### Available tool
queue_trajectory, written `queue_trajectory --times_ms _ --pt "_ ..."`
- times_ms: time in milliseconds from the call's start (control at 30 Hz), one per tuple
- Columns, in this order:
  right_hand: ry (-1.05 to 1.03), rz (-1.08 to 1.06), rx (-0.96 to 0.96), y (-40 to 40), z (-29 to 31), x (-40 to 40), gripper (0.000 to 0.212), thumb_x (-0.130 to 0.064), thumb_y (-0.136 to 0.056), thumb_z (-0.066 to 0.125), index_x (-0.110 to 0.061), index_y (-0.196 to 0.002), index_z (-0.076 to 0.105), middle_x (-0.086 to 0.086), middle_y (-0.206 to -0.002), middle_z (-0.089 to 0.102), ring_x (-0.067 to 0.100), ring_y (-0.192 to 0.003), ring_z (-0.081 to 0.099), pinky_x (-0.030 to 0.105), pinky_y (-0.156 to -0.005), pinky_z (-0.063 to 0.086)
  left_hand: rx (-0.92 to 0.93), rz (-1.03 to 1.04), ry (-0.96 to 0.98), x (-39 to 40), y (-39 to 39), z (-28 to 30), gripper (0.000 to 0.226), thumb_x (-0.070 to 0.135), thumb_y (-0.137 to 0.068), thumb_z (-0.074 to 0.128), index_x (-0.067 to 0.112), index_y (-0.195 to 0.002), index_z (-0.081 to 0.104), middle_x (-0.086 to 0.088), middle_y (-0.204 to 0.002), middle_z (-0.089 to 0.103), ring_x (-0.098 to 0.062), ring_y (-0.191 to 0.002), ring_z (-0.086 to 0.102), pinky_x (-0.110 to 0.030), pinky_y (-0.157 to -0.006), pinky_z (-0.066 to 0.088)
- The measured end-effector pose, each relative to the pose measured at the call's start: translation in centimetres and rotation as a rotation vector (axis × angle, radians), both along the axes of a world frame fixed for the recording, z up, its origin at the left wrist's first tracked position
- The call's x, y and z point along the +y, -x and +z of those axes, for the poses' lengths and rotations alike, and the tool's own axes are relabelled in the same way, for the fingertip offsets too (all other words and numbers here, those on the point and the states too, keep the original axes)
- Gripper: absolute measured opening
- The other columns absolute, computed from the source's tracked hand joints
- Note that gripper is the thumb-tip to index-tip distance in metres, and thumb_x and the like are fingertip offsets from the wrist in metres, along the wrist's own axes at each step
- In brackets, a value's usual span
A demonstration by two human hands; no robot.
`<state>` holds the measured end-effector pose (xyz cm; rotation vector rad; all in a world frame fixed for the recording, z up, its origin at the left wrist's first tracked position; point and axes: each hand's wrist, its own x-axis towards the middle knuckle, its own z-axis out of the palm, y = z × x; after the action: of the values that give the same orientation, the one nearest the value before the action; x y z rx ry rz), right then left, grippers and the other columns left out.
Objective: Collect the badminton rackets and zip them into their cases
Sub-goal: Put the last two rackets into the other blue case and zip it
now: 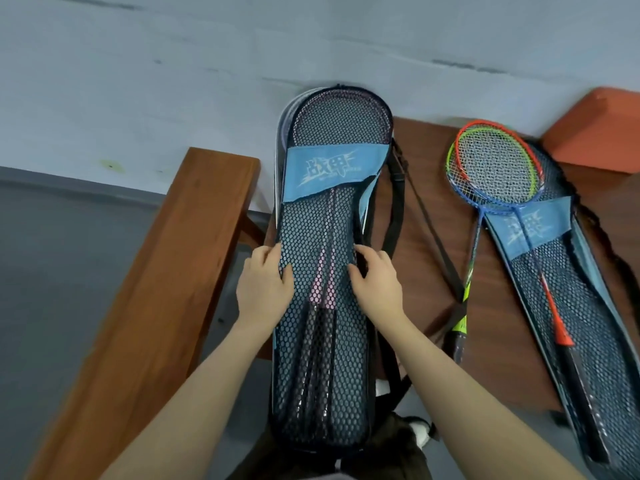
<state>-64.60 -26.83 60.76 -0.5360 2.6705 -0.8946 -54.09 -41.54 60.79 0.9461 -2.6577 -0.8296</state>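
A blue mesh racket case stands upright in front of me, with pink rackets showing through the mesh. My left hand grips its left edge, thumb on the mesh. At the right edge my right hand curls its fingers round the case. On the brown table to the right lies a second mesh case. On top of it lie a red racket and a green one, outside the case.
A wooden bench runs along the left. The brown table carries the second case, and an orange block sits at its far right. A black strap hangs off the held case. Grey floor lies at left.
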Motion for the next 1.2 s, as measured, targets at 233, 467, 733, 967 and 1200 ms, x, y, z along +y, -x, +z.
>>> queue_trajectory --times_ms 233,467,733,967,1200 --pt "0.16 0.102 0.055 0.2 -0.3 1.8 0.037 -0.025 -0.092 0.056 -0.021 -0.129 0.055 -0.001 -0.099 0.047 0.018 -0.087 0.055 0.035 -0.079 0.048 -0.086 -0.1 0.262 1.0 0.4 0.9 0.046 0.036 -0.091 0.05 0.006 -0.125 0.054 -0.013 -0.137 0.048 -0.032 -0.125 0.042 -0.047 -0.098 0.037" --pt "0.133 -0.141 0.087 2.4 -0.8 11.1 0.025 -0.02 -0.09 0.057 -0.012 -0.114 0.06 0.003 -0.105 0.055 0.021 -0.094 0.058 0.039 -0.08 0.049 0.119 -0.365 0.298 9.3 4.6 1.8 0.037 0.037 -0.084 0.047 0.013 -0.104 0.066 -0.004 -0.118 0.061 -0.021 -0.114 0.044 -0.036 -0.09 0.027" --pt "-0.073 -0.261 -0.107 7.4 -2.5 18.3 0.029 -0.029 -0.082 0.067 -0.01 -0.102 0.061 0.008 -0.095 0.063 0.029 -0.095 0.059 0.038 -0.078 0.047 -0.108 -0.541 0.174 18.9 7.4 -0.8 0.033 0.04 -0.083 0.053 0.017 -0.102 0.068 0.0 -0.101 0.064 -0.026 -0.1 0.056 -0.034 -0.083 0.024" --pt "0.105 -0.283 -0.246 8.8 -2.6 17.4 0.024 -0.011 -0.079 0.069 -0.007 -0.101 0.062 0.004 -0.083 0.063 0.024 -0.085 0.059 0.027 -0.072 0.039 -0.168 -0.441 -0.018 21.8 8.5 -1.6 0.022 0.023 -0.088 0.054 0.019 -0.106 0.065 -0.001 -0.096 0.065 -0.025 -0.094 0.058 -0.035 -0.081 0.032" --pt "0.311 -0.287 -0.294 9.3 -2.3 17.2 0.02 -0.012 -0.077 0.072 -0.01 -0.095 0.064 0.007 -0.088 0.064 0.018 -0.082 0.059 0.029 -0.078 0.045 0.093 -0.351 -0.147 21.3 6.6 0.5 0.011 0.02 -0.076 0.071 0.016 -0.087 0.07 0.007 -0.071 0.058 -0.014 -0.062 0.055 -0.03 -0.062 0.045"
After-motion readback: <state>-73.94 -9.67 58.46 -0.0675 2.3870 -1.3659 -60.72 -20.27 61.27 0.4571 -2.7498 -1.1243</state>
